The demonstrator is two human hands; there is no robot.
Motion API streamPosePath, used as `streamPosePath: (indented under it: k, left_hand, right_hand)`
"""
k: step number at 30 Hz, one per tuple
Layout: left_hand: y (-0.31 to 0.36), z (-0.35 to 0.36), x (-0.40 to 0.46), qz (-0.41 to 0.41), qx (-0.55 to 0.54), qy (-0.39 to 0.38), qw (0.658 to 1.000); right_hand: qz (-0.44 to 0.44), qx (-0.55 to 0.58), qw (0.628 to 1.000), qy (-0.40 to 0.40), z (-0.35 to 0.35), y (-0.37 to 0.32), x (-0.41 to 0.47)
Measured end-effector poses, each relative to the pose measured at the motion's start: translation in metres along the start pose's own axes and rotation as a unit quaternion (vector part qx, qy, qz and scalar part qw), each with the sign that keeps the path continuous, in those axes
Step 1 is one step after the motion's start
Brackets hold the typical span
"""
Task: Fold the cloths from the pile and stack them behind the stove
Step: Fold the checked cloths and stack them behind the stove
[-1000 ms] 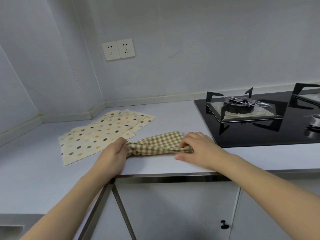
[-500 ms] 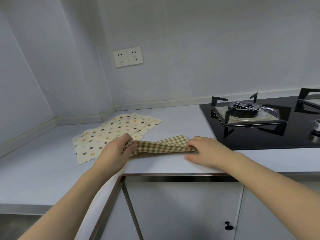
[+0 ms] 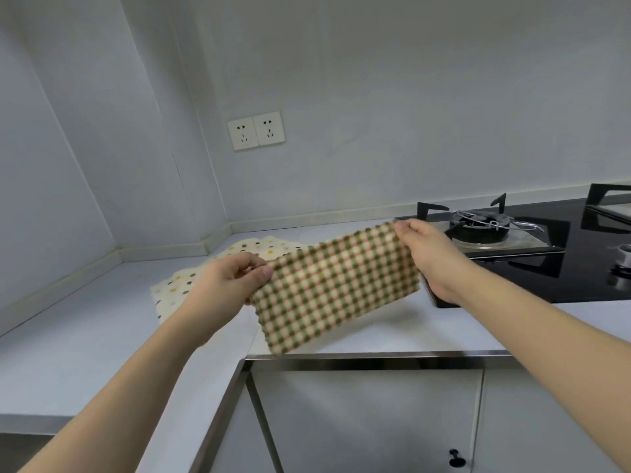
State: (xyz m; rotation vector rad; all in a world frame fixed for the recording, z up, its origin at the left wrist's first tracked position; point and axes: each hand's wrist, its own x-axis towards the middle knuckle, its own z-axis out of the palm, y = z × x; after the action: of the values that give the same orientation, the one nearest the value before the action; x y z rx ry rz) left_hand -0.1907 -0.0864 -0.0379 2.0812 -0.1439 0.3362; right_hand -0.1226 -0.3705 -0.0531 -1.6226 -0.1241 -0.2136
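A green and red checked cloth [image 3: 336, 288] hangs spread out in the air above the counter's front edge. My left hand [image 3: 232, 283] pinches its upper left corner. My right hand [image 3: 430, 257] pinches its upper right corner, held a little higher and farther back. Behind my left hand, cream cloths with coloured dots [image 3: 191, 285] lie flat on the counter, partly hidden by the hand and the checked cloth. The black glass stove [image 3: 546, 264] with its burner [image 3: 478, 228] sits at the right.
The white counter [image 3: 85, 339] runs along two walls and meets in a corner at the back left. A double wall socket [image 3: 256, 130] is above it. Cabinet doors with a dark knob [image 3: 456, 459] are below the metal counter edge [image 3: 375, 355].
Both hands have lifted the checked cloth off the counter and pulled it open; it was bunched flat between them before. The view has tilted upward.
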Motion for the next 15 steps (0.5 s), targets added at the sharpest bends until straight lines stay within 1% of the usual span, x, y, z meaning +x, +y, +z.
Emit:
streamPosePath:
  k: [1, 3, 6, 8, 10, 11, 12, 13, 15]
  left_hand:
    - [0.004, 0.002, 0.002, -0.015, -0.039, -0.02, 0.999]
    - [0.005, 0.006, 0.005, -0.043, -0.103, -0.039, 0.993]
    - [-0.006, 0.016, 0.013, -0.091, -0.139, -0.05, 0.985]
    - [-0.022, 0.027, 0.019, -0.122, -0.107, -0.042, 0.986]
    - [-0.043, 0.039, 0.027, -0.14, 0.0, -0.017, 0.99]
    - [-0.052, 0.043, 0.03, -0.145, 0.064, -0.007, 0.987]
    - [-0.06, 0.045, 0.033, -0.147, 0.108, -0.001, 0.983]
    - [-0.065, 0.046, 0.036, -0.149, 0.124, -0.001, 0.981]
    - [-0.07, 0.047, 0.04, -0.152, 0.131, -0.01, 0.98]
  right_hand:
    - [-0.009, -0.031, 0.999, 0.02, 0.002, -0.006, 0.009]
    - [-0.06, -0.148, 0.986, 0.051, 0.006, -0.017, 0.026]
    - [-0.156, -0.336, 0.927, 0.058, 0.017, -0.018, 0.053]
    - [-0.184, -0.442, 0.877, 0.042, 0.03, -0.004, 0.071]
    - [-0.174, -0.546, 0.819, 0.029, 0.052, 0.015, 0.078]
    - [-0.169, -0.577, 0.798, 0.032, 0.067, 0.025, 0.075]
    - [-0.165, -0.593, 0.787, 0.027, 0.081, 0.035, 0.068]
    - [-0.159, -0.599, 0.785, 0.007, 0.094, 0.044, 0.057]
    - [-0.116, -0.607, 0.783, -0.078, 0.113, 0.066, 0.035]
